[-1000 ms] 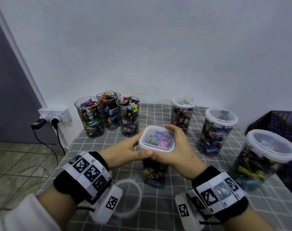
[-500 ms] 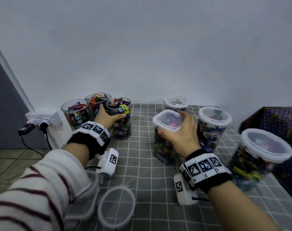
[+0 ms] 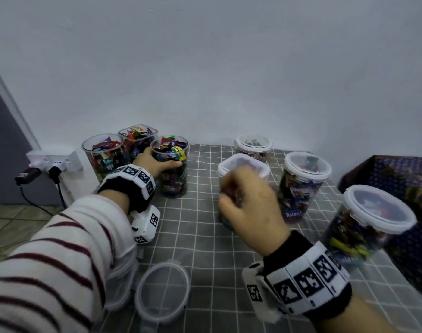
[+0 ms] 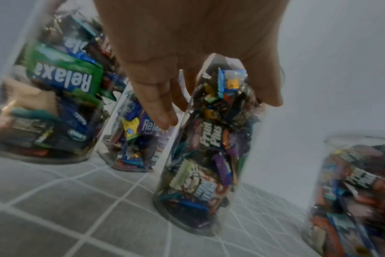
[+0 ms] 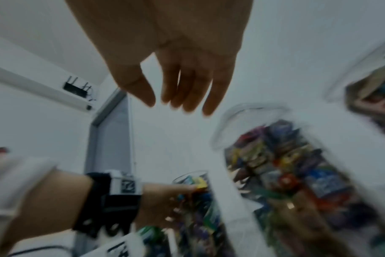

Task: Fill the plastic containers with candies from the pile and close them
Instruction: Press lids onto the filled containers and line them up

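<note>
My left hand (image 3: pixel 160 163) grips a lidless, candy-filled round container (image 3: pixel 172 182) near its rim at the back left of the checked tablecloth (image 3: pixel 205 239). In the left wrist view the fingers (image 4: pixel 160 111) and thumb wrap that container (image 4: pixel 204 156). My right hand (image 3: pixel 243 203) is blurred and hovers just in front of a closed container with a white lid (image 3: pixel 244 163). The right wrist view shows the right hand (image 5: pixel 178 102) with relaxed fingers holding nothing, and the closed container (image 5: pixel 286 173) stands beside it.
Two more lidless filled containers (image 3: pixel 104 155) (image 3: pixel 137 140) stand behind my left hand. Three closed ones (image 3: pixel 253 145) (image 3: pixel 303 179) (image 3: pixel 371 217) line the right side. A loose clear lid (image 3: pixel 161 292) lies near the front edge. A power strip (image 3: pixel 53 159) is at left, a dark box (image 3: pixel 397 179) at right.
The right hand carried the closed container to the right, set it down and let go. The left hand left that lid, reached to the back left and took hold of a lidless container.
</note>
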The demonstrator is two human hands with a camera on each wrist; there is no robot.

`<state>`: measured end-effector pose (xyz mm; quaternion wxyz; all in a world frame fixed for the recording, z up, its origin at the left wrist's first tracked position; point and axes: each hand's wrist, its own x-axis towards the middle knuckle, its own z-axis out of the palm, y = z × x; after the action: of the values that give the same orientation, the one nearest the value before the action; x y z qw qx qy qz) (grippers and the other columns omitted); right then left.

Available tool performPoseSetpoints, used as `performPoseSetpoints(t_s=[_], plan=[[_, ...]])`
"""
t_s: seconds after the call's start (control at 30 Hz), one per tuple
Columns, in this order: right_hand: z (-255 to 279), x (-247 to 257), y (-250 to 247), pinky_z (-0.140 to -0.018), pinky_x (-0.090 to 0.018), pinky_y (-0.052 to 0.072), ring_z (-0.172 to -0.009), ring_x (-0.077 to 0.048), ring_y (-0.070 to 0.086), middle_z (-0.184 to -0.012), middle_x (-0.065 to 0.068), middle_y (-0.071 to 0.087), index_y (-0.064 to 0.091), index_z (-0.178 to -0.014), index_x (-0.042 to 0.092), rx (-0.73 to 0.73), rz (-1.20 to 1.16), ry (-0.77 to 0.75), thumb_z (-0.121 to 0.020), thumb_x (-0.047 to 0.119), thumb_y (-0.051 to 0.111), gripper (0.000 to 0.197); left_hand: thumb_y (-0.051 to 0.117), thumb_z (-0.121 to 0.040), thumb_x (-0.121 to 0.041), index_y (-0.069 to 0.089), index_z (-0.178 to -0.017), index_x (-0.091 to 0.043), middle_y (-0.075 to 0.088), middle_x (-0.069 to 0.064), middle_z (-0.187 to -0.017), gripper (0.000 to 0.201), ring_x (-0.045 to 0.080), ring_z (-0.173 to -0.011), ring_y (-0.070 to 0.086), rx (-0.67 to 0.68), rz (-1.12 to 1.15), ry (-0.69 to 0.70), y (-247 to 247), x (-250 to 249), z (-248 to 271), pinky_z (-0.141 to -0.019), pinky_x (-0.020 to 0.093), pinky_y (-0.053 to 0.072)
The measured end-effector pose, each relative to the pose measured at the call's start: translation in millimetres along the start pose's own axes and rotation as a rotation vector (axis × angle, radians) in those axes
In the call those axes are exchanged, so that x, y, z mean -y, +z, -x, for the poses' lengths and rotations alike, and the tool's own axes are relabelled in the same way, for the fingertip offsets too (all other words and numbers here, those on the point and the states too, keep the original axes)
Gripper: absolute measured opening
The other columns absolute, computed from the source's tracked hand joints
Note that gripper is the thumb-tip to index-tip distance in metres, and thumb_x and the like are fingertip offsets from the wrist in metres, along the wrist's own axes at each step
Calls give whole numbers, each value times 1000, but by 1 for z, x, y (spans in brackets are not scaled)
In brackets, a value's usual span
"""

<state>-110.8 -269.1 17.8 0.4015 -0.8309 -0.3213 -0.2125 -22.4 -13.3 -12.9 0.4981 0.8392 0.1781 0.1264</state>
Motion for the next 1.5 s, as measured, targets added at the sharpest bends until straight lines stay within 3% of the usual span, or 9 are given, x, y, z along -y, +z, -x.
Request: performPoseSetpoints(t_s=[0.17, 0.27, 0.37, 0.47, 0.63, 0.9, 1.03, 1.23, 1.5], plan=[[15, 21, 40, -95, -41, 45, -114, -25, 48, -126, -5, 47, 48, -128, 14, 1059, 318, -13, -81, 43, 65, 58, 86, -33, -60, 59, -119, -22, 67, -1, -115, 98, 16, -108, 61, 140, 25, 54, -3, 1, 9, -101, 39, 45], [26, 23, 64, -107, -49, 34, -135, -29, 29, -150, -6, 24, 23, -146, 19, 1280, 341, -37, -77, 45, 71, 89, 90, -35, -45, 61, -108, -28, 68, -4, -110, 80, 14, -108, 61, 247, 41, 99, -7, -8, 24, -103, 39, 43], [33, 23, 75, -113, -52, 22, -144, -27, 8, -158, 0, 2, 7, -150, 27, 1360, 354, -85, -77, 48, 71, 99, 90, -31, -51, 58, -119, -23, 68, -6, -111, 97, 13, -109, 60, 279, 47, 126, -10, -3, 29, -104, 39, 42], [38, 26, 79, -113, -54, 22, -144, -28, 9, -158, 0, 4, 6, -150, 27, 1389, 376, -90, -78, 48, 69, 98, 89, -36, -53, 57, -118, -25, 68, -9, -108, 92, 11, -108, 60, 311, 9, 111, -14, -6, 40, -103, 36, 41], [40, 35, 73, -103, -49, 39, -128, -31, 35, -141, -10, 35, 25, -144, 18, 1296, 391, -85, -76, 46, 72, 87, 82, -67, -13, 52, -111, -28, 60, -20, -93, 55, 7, -96, 56, 319, 17, 103, -16, -11, 59, -95, 24, 38], [17, 40, 3, -98, -29, 42, -114, -16, 47, -131, 0, 46, 33, -139, 22, 762, 177, 29, -69, 48, 71, 84, 91, -26, -47, 60, -109, -28, 71, -6, -103, 90, 11, -103, 64, 424, 88, 115, -17, -1, 88, -101, 35, 45], [-4, 48, -27, -91, -19, 32, -114, -9, 42, -133, 1, 44, 30, -143, 20, 558, 140, 10, -67, 45, 74, 91, 83, -63, -4, 57, -109, -22, 71, -16, -90, 56, -9, -86, 63, 458, 105, 170, -15, -8, 113, -91, 23, 49], [-20, 50, -27, -99, -22, 28, -131, -16, 34, -147, -1, 33, 22, -148, 20, 609, 237, 64, -73, 39, 71, 91, 76, -66, 10, 54, -106, -31, 65, -16, -102, 62, -12, -90, 60, 535, 136, 245, -9, -11, 143, -78, 5, 43], [-17, 54, -29, -101, -26, 32, -130, -17, 36, -146, -2, 34, 21, -148, 20, 753, 270, 114, -77, 33, 69, 87, 83, -62, -2, 58, -115, -20, 68, -3, -113, 62, 7, -106, 62, 590, 178, 209, -1, -11, 165, -95, 21, 46]])
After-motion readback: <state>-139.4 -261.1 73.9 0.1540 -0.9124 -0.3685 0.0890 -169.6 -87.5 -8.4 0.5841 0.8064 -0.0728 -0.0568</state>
